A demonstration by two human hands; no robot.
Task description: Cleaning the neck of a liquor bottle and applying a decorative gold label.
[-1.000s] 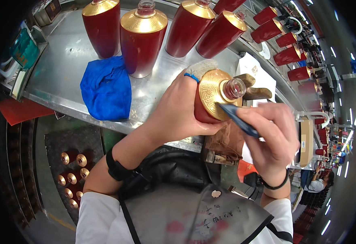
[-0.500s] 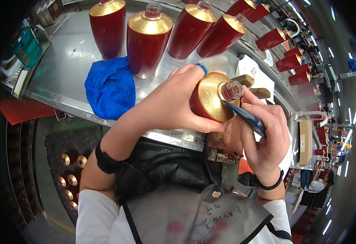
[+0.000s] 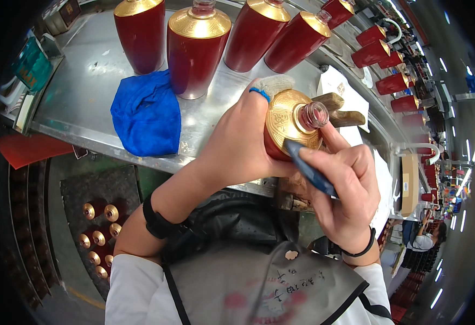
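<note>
My left hand (image 3: pixel 243 143) grips a red bottle with a gold shoulder and clear glass neck (image 3: pixel 290 120), tilted toward me over the near edge of the metal table (image 3: pixel 85 81). My right hand (image 3: pixel 348 187) holds a dark blue tool (image 3: pixel 309 167) whose tip touches the gold shoulder. A blue-and-white fingertip cover shows on my left hand, above the bottle.
Several red and gold bottles (image 3: pixel 197 46) stand in a row along the table, running off to the far right. A crumpled blue cloth (image 3: pixel 146 115) lies left of my left hand. Wooden pieces (image 3: pixel 340 108) lie behind the held bottle. Small gold-topped bottles (image 3: pixel 97 233) sit below the table.
The bottle has been drawn closer and its gold top turned more toward me. The blue tool has moved from beside the neck onto the gold shoulder.
</note>
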